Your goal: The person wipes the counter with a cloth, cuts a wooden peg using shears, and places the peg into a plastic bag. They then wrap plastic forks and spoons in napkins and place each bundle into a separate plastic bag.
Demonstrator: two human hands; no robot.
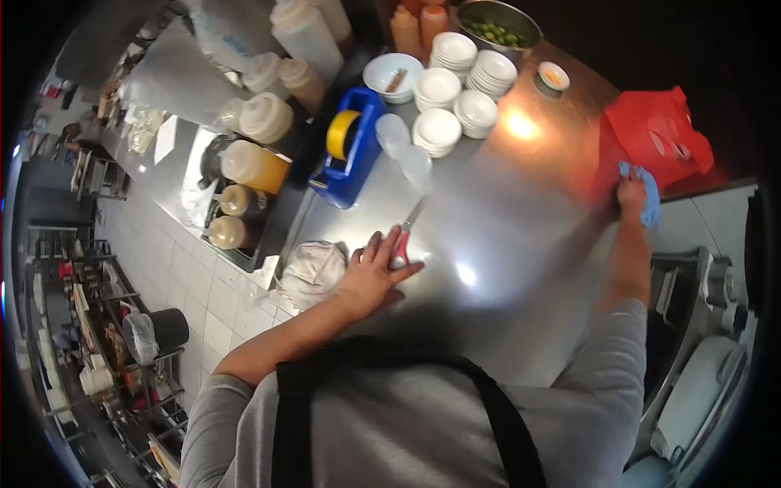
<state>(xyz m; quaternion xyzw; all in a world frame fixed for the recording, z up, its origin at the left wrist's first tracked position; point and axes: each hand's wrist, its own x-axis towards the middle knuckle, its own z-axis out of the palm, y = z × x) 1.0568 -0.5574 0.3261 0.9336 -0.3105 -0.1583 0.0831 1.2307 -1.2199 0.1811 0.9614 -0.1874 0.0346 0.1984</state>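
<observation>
My left hand [370, 279] lies on the steel table [496, 297], fingers spread and palm down. Its fingertips are right at the red handle of a pair of scissors [401, 246], whose blade points away from me. Just left of that hand sits a crumpled white cloth [311, 272]. Over at the right edge of the table, my right hand [630, 195] is closed on a blue cloth [648, 195], part of which hangs past the fingers. A red plastic bag [653, 134] rests directly beyond this hand.
A blue tape dispenser [355, 167] with yellow tape stands at the left. Behind it are a pale bowl [391, 75], several stacks of small white dishes [437, 86] and a metal bowl of green pieces [498, 28]. Squeeze bottles [254, 165] line the left side.
</observation>
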